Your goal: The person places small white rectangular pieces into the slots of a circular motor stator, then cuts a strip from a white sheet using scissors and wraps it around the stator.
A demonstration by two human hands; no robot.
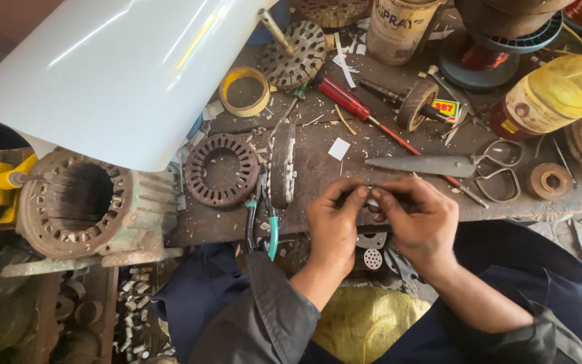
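Left hand [335, 222] and right hand [417, 219] together at near bench edge, fingertips pinching small pale strip [370, 197], likely insulation paper; mostly hidden by fingers. Just far of hands: scissors [439, 164], red-handled screwdriver [358, 108]. Left: green-handled pliers [264, 219], stator lamination ring [222, 168], motor stator housing [79, 202]. Far right: yellow oil bottle [554, 94], copper wire spool [479, 57]. Risk, judged: strip could slip from pinch and drop off edge into lap clutter; open scissor point close to knuckles.

Scissors [439, 165], red screwdriver [351, 102] (workbench [318, 168])
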